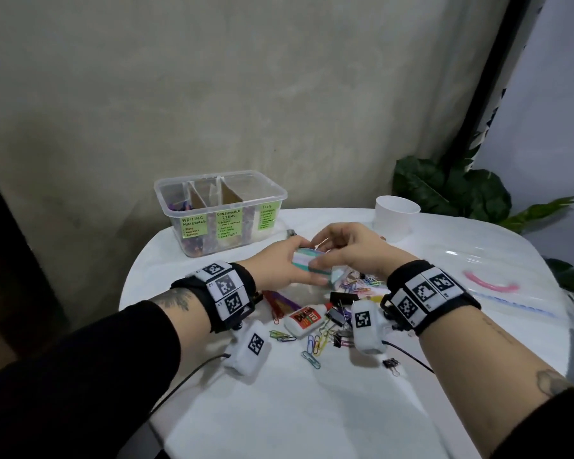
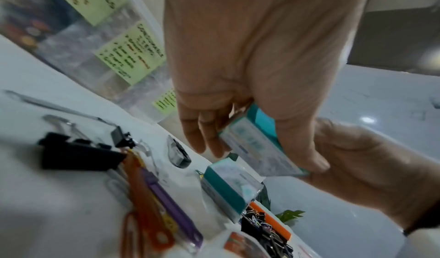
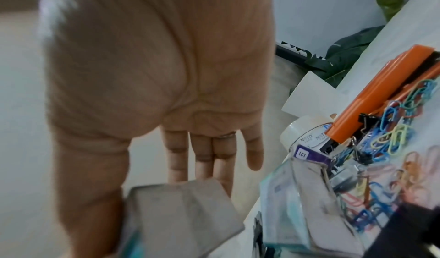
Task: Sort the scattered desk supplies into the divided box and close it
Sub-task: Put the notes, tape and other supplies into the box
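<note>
Over the middle of the table both hands hold one small teal-edged pack (image 1: 307,262) with pastel faces. My left hand (image 1: 290,260) grips it from the left; in the left wrist view the pack (image 2: 257,143) sits between thumb and fingers. My right hand (image 1: 340,250) pinches its right end, thumb on one side and fingers behind the pack (image 3: 185,215). A second teal pack (image 2: 226,185) lies on the table just below. The clear divided box (image 1: 179,193) stands open at the back left, with cardboard dividers and green labels.
Scattered under my wrists lie a glue bottle (image 1: 304,318), black binder clips (image 1: 337,316), coloured paper clips (image 1: 312,346), orange and purple scissors (image 1: 279,301), an orange tool (image 3: 371,96) and a tape roll (image 3: 307,130). A white cup (image 1: 396,217) stands back right, a plant (image 1: 451,190) behind it.
</note>
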A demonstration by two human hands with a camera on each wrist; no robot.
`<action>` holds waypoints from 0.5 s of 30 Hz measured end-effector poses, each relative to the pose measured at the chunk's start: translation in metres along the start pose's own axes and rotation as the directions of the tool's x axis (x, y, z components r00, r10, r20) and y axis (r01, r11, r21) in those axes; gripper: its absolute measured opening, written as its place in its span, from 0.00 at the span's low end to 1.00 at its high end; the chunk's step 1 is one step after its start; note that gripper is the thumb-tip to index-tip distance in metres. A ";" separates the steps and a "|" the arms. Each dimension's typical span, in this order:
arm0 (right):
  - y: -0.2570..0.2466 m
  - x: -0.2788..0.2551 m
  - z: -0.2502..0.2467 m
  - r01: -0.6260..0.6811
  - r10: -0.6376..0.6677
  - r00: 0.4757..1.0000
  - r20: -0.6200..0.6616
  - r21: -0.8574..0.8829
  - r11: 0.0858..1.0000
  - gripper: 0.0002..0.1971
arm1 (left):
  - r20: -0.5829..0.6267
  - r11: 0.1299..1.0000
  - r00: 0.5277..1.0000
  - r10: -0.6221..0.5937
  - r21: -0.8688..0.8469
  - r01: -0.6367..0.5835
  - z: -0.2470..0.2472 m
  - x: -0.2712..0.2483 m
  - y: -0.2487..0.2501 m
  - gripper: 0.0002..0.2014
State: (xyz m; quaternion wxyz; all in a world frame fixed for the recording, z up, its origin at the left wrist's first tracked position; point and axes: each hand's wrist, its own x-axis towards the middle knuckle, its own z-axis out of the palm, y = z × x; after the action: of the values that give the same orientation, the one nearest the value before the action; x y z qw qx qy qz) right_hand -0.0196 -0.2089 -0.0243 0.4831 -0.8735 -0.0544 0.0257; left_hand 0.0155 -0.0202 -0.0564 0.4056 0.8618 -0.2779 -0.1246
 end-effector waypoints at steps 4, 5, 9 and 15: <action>0.020 0.002 -0.021 -0.040 0.007 0.960 -0.281 -0.111 0.993 0.15 | -0.077 0.981 0.995 -0.068 0.178 0.081 0.010 0.015 0.002 0.35; 0.031 0.003 -0.031 -0.110 0.034 0.930 -0.366 -0.187 0.976 0.14 | -0.081 0.962 0.990 -0.111 0.239 0.128 0.011 0.017 0.001 0.36; 0.082 -0.001 -0.075 -0.476 0.262 0.825 -0.500 -0.366 0.800 0.22 | -0.056 0.876 0.962 -0.265 0.403 0.265 0.019 0.018 -0.001 0.36; 0.109 -0.015 -0.082 -0.466 0.379 0.885 -0.270 -0.500 0.730 0.33 | -0.075 0.828 0.974 -0.215 0.515 0.223 0.033 0.032 0.005 0.41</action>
State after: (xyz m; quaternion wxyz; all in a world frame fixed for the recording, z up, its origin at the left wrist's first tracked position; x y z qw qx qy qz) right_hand -0.0189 -0.3370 -0.0732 0.1943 -0.9633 0.1773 0.0530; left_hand 0.0249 -0.0617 -0.0732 0.1424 0.9662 -0.1979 -0.0844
